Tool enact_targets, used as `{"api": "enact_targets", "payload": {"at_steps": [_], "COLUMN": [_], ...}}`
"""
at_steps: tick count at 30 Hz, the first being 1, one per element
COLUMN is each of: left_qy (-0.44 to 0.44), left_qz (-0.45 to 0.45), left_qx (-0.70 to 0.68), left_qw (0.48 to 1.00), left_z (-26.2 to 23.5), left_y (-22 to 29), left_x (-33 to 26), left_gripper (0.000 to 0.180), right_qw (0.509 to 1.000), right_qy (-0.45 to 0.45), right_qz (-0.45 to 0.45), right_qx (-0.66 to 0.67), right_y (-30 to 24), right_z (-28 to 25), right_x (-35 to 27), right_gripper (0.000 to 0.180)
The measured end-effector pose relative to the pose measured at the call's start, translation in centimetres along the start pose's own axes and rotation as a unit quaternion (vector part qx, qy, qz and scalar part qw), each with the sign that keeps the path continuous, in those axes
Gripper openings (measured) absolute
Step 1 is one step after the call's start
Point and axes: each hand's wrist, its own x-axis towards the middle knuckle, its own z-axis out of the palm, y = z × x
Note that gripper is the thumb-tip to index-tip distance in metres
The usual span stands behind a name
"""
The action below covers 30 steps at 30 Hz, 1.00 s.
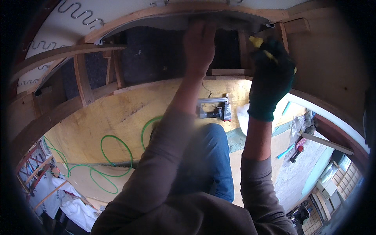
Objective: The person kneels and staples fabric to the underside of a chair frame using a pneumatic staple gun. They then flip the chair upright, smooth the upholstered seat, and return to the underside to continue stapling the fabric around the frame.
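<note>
A wooden furniture frame (117, 91) spans the far part of the head view, and a strip of dark grey fabric (156, 22) runs along its far rail. My bare left hand (199, 49) reaches up to this fabric, its fingers closed on the edge; shadow partly hides the fingertips. To the right, my right hand (273, 78) wears a dark green glove and is closed around a yellow utility knife (256, 41). The knife's front end points up and left, close to the fabric's right end. Its blade is too dark to make out.
A pneumatic staple gun (221, 109) lies on the yellowish board beyond my knees. A green air hose (102, 150) loops at the left. Zigzag springs (78, 13) show at the upper left. A red-and-black tool (297, 154) lies at the right, near a pale wooden strip (328, 143).
</note>
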Motion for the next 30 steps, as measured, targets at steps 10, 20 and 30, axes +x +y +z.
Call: {"api": "enact_targets", "payload": {"at_steps": [10,20,30], "left_qy": [-0.025,-0.032,-0.006], "left_qz": [0.020,0.053,0.020], "left_qx": [0.047,0.039,-0.001], "left_qw": [0.998,0.997,1.000], "left_z": [-1.4,-1.7,-0.1], "left_y": [-0.8,-0.6,0.7], "left_x": [0.8,1.3,0.5], "left_gripper": [0.020,0.021,0.019], "right_qw": [0.946,0.830,0.791], "right_qy": [-0.037,-0.044,-0.023], "right_qz": [0.160,0.269,0.294], "right_qx": [0.279,0.487,0.535], "right_y": [2.4,7.9,7.2], "right_z": [-1.3,-1.4,0.8], "right_x": [1.2,6.7,6.8], "right_gripper": [0.031,0.035,0.027]}}
